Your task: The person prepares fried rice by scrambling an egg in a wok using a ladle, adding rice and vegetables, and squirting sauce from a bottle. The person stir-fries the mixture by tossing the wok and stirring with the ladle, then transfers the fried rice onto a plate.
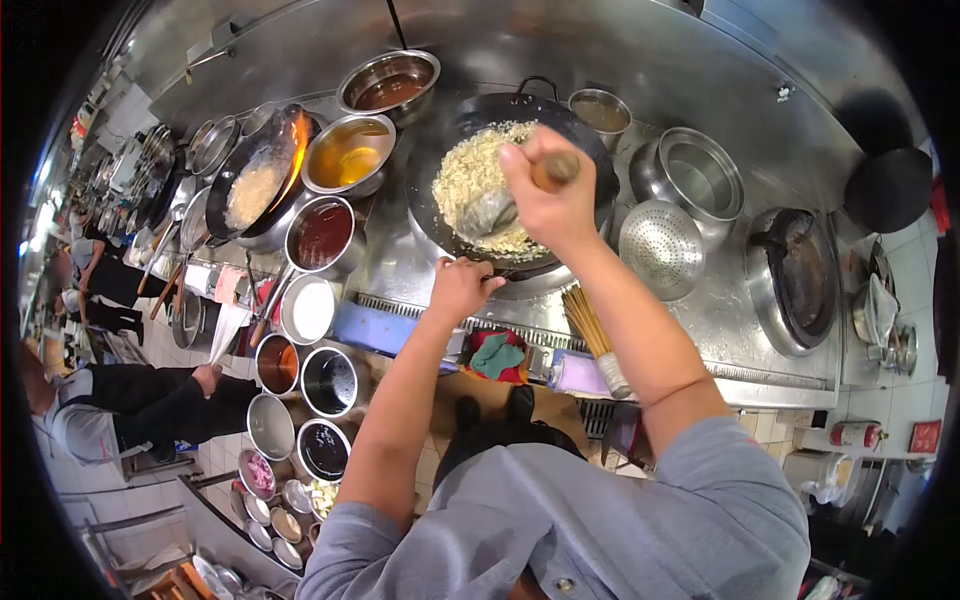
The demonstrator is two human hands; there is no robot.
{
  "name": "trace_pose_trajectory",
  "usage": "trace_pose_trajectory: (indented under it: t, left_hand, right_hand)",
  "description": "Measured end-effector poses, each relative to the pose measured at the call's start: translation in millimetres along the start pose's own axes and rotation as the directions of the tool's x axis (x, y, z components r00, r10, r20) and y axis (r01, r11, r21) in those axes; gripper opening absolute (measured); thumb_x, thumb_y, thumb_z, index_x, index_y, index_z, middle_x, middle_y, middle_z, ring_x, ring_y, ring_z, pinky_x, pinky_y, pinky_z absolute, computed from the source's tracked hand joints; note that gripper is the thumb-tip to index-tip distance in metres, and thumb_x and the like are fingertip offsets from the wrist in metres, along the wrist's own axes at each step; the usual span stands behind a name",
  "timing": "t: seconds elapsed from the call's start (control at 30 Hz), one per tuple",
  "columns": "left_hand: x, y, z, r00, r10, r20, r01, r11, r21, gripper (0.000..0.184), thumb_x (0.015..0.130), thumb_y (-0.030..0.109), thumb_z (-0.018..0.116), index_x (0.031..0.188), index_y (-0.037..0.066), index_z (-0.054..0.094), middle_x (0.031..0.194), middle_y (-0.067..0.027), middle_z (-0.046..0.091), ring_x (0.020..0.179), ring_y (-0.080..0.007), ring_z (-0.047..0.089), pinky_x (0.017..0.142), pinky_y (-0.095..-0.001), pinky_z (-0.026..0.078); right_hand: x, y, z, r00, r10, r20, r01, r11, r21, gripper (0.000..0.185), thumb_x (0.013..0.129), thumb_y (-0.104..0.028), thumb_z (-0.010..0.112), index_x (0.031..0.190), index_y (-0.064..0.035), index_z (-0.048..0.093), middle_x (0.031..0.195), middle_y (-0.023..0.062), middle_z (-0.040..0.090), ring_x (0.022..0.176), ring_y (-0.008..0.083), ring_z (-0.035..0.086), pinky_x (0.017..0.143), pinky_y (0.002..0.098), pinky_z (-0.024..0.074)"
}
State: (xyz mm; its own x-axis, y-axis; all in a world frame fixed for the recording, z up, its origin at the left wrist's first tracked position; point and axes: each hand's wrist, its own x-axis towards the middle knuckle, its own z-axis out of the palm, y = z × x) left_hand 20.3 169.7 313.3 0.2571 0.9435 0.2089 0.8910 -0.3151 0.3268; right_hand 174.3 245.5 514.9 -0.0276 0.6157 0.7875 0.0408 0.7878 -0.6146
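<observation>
My right hand (550,200) is closed around the wooden handle (553,172) of a metal ladle. The ladle's blurred head (487,213) presses into fried rice (470,165), pale yellow and loose, in a large black wok (585,125). At the wok's near edge, my left hand (463,289) is closed on the wok's handle, which the fingers partly hide. A second loop handle (538,84) sticks up at the far rim.
Left stand bowls of yellow oil (350,155) and red sauce (322,235). Beyond them, flames rise in another wok (268,185), near a co-worker (110,405). Right are a perforated strainer (661,250), a metal pot (690,170) and a bamboo brush (592,330).
</observation>
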Motion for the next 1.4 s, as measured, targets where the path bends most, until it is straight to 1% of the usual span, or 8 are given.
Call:
trace_pose_trajectory:
  t: [0.23, 0.53, 0.73, 0.9, 1.03, 1.17, 1.23, 1.4]
  left_hand:
    - [-1.6, 18.4, -7.0, 0.964, 0.236, -0.124, -0.261, 0.934, -0.244, 0.030, 0.088, 0.038, 0.064, 0.081, 0.009, 0.070, 0.066, -0.0138, 0.064, 0.067, -0.0354, 0.063, 0.062, -0.0446, 0.050]
    - [-57.5, 79.1, -74.6, 0.961, 0.256, -0.102, -0.274, 0.920, -0.281, 0.028, 0.087, 0.032, 0.067, 0.072, 0.009, 0.069, 0.063, -0.0168, 0.063, 0.059, -0.0359, 0.062, 0.057, -0.0457, 0.051]
    - [-35.3, 43.9, 5.7, 0.959, 0.246, -0.144, -0.277, 0.920, -0.277, 0.030, 0.090, 0.034, 0.063, 0.073, 0.009, 0.067, 0.060, -0.0148, 0.062, 0.057, -0.0366, 0.062, 0.056, -0.0456, 0.050]
    - [-111.8, 79.1, -62.7, 0.951, 0.255, 0.174, -0.173, 0.908, -0.381, 0.037, 0.093, 0.040, 0.058, 0.081, 0.007, 0.071, 0.071, -0.0200, 0.065, 0.066, -0.0388, 0.064, 0.064, -0.0490, 0.052]
    - [-30.7, 84.2, -109.4, 0.965, 0.235, 0.113, -0.183, 0.920, -0.346, 0.040, 0.092, 0.041, 0.057, 0.075, 0.007, 0.070, 0.065, -0.0195, 0.064, 0.065, -0.0391, 0.064, 0.063, -0.0476, 0.052]
    - [-43.4, 48.2, 21.3, 0.984, 0.178, 0.028, -0.163, 0.945, -0.285, 0.039, 0.094, 0.040, 0.053, 0.080, 0.009, 0.071, 0.070, -0.0192, 0.066, 0.069, -0.0399, 0.064, 0.067, -0.0499, 0.051]
    - [-88.8, 45.1, 36.2, 0.966, 0.217, 0.140, -0.168, 0.939, -0.301, 0.038, 0.094, 0.040, 0.053, 0.084, 0.009, 0.072, 0.075, -0.0200, 0.067, 0.071, -0.0403, 0.065, 0.069, -0.0499, 0.052]
    - [-66.7, 85.8, -111.0, 0.968, 0.203, 0.148, -0.125, 0.899, -0.419, 0.038, 0.092, 0.040, 0.057, 0.082, 0.006, 0.071, 0.072, -0.0199, 0.066, 0.069, -0.0382, 0.066, 0.066, -0.0485, 0.053]
  right_hand:
    - [12.7, 61.7, -92.8, 0.773, 0.299, -0.559, -0.245, 0.954, 0.172, 0.038, 0.095, -0.009, 0.057, 0.062, -0.0108, 0.037, 0.050, 0.0017, 0.044, 0.042, 0.0123, 0.043, 0.045, 0.0299, 0.0398]
    - [2.0, -108.7, -90.9, 0.757, 0.509, -0.410, -0.323, 0.837, 0.442, 0.029, 0.092, -0.014, 0.063, 0.071, -0.0105, 0.043, 0.051, 0.0003, 0.045, 0.040, 0.0113, 0.044, 0.039, 0.0289, 0.0375]
    - [-18.0, -35.3, -11.6, 0.657, 0.375, -0.654, -0.368, 0.917, 0.156, 0.029, 0.094, -0.015, 0.061, 0.072, -0.0095, 0.042, 0.051, -0.0018, 0.040, 0.042, 0.0104, 0.039, 0.042, 0.0280, 0.0377]
    - [9.6, -75.9, -33.2, 0.698, 0.583, -0.416, -0.551, 0.808, 0.208, 0.026, 0.094, -0.016, 0.063, 0.079, -0.0073, 0.043, 0.056, -0.0005, 0.043, 0.044, 0.0101, 0.041, 0.042, 0.0270, 0.0381]
    - [44.7, -101.2, -46.8, 0.782, 0.512, -0.356, -0.458, 0.859, 0.230, 0.025, 0.093, -0.020, 0.063, 0.080, -0.0077, 0.046, 0.056, -0.0017, 0.045, 0.044, 0.0098, 0.042, 0.041, 0.0274, 0.0386]
    - [-8.4, 0.1, -24.2, 0.736, 0.157, -0.658, -0.314, 0.941, -0.128, 0.022, 0.092, -0.015, 0.064, 0.080, -0.0067, 0.047, 0.057, 0.0024, 0.049, 0.042, 0.0135, 0.048, 0.041, 0.0293, 0.0415]
    - [-16.4, -34.3, -18.0, 0.747, 0.246, -0.617, -0.196, 0.969, 0.148, 0.023, 0.093, -0.011, 0.062, 0.079, -0.0081, 0.044, 0.056, 0.0012, 0.047, 0.042, 0.0128, 0.047, 0.039, 0.0288, 0.0404]
    - [19.9, -109.2, -52.3, 0.789, 0.461, -0.406, -0.429, 0.886, 0.173, 0.024, 0.094, -0.014, 0.062, 0.079, -0.0098, 0.043, 0.055, -0.0008, 0.042, 0.042, 0.0100, 0.042, 0.042, 0.0281, 0.0399]
